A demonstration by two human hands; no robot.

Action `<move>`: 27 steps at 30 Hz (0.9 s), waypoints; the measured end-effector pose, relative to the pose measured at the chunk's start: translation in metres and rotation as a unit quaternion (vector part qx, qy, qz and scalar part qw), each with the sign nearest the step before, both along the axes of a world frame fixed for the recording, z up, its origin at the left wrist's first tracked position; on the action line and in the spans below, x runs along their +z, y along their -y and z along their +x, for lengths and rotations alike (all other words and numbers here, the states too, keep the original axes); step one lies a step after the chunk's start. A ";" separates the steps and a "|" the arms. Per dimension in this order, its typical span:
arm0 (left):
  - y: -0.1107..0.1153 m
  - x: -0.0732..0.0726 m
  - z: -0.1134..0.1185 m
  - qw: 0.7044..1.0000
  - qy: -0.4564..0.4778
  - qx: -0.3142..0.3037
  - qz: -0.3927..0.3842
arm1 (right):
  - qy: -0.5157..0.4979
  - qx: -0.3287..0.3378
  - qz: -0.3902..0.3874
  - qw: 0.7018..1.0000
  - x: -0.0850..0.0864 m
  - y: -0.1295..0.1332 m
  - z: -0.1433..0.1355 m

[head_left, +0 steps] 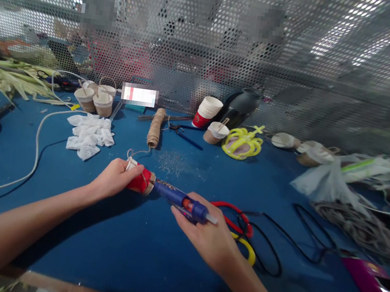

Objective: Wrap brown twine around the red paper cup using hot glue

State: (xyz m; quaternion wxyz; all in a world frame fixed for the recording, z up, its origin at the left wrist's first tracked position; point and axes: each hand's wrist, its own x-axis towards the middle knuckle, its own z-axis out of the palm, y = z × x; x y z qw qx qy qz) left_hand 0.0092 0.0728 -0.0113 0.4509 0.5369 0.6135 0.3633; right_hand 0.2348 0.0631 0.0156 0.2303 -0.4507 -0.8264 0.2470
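1. Spreading beneath both hands: the blue table (123,256).
2. Right hand (210,236) grips the glue gun (170,194), presumably to aim its tip.
3. Left hand (115,178) pinches the red cup (139,179) sideways, well inside the front edge, likely presenting its end.

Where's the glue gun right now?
Head view, just below centre: the glue gun is in the right hand, its nozzle pointing left at the red cup in the left hand.

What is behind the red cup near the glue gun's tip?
Beyond the red cup, a twine roll lies on the blue table, its thread running toward the cup. Anything directly behind the cup is covered.
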 end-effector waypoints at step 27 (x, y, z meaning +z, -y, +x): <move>0.006 0.000 0.002 1.000 0.013 0.007 0.022 | -0.027 0.006 0.036 0.999 0.005 0.001 0.001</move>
